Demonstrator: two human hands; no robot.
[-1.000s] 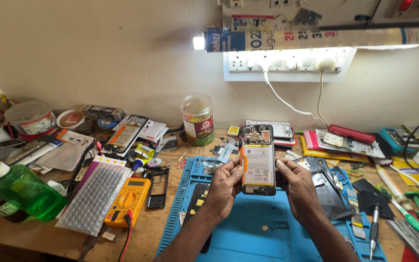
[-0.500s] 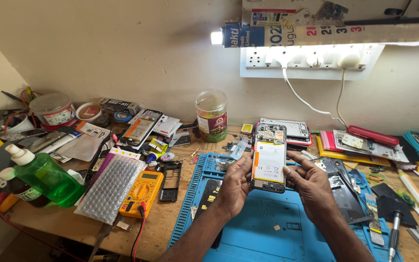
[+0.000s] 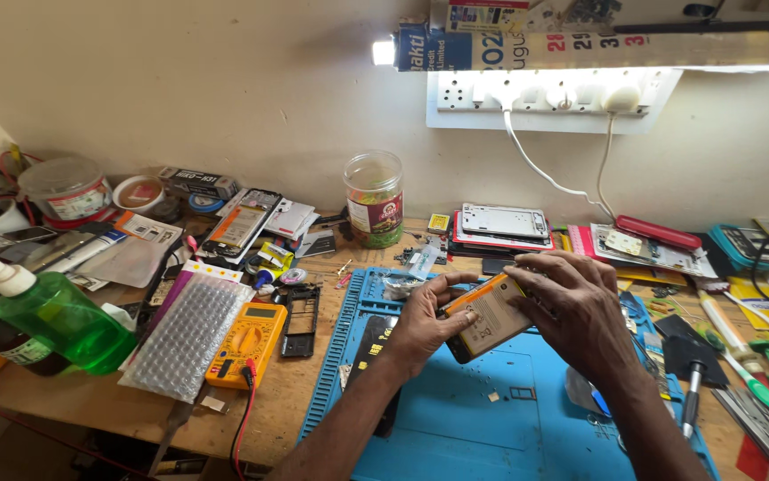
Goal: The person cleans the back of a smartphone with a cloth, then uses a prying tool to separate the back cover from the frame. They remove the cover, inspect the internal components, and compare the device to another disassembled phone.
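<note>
An opened phone (image 3: 484, 317), its pale battery face showing, is being held tilted just above the blue work mat (image 3: 456, 419), gripped from both ends. The left hand (image 3: 425, 321) is being kept curled around the phone's lower left end, thumb on top, while the right hand (image 3: 572, 307) is being laid over its upper right end with fingers bent down onto it. Left of the phone, off the mat's edge, a black phone frame (image 3: 300, 319) is lying flat, and beyond it a yellow multimeter (image 3: 246, 343) and a bubble-wrap pouch (image 3: 190, 334). Farther left of the phone a green bottle (image 3: 50, 316) is lying on its side. Behind the phone, near the wall, a clear jar (image 3: 373, 198) is standing upright.
</note>
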